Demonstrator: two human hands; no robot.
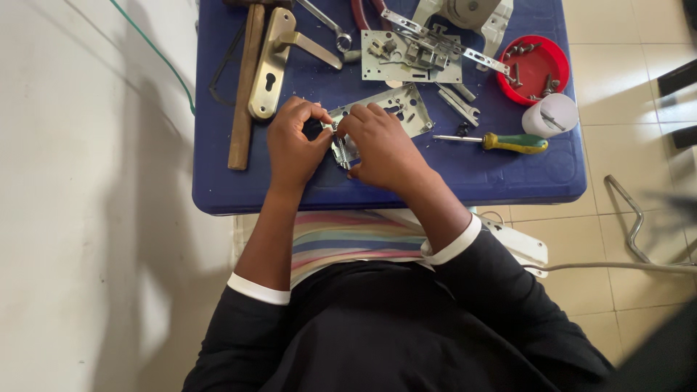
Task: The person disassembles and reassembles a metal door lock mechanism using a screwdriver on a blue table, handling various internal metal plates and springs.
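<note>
- Head view, centre: the left hand (294,141) and right hand (381,141) meet over a flat silver metal lock plate (396,109) lying on the blue plastic table (450,174); the plate sits at the table's middle, its near end hidden under the hands.
- Head view, fingers: the left thumb and forefinger are pinched together on a small part too tiny to identify; the right fingers are curled down on the plate's near end, pressing it; whether they grip a piece of it cannot be told.
- Head view, left: a brass door handle on its backplate (272,62) lies just beside a long wooden hammer handle (243,87).
- Head view, right: a screwdriver with a green and yellow grip (508,142) lies near the plate; a red round bowl of screws (534,69) touches a white plastic cup (550,116).
- Head view, far edge: an opened grey lock case (410,56) shows its inner parts.
</note>
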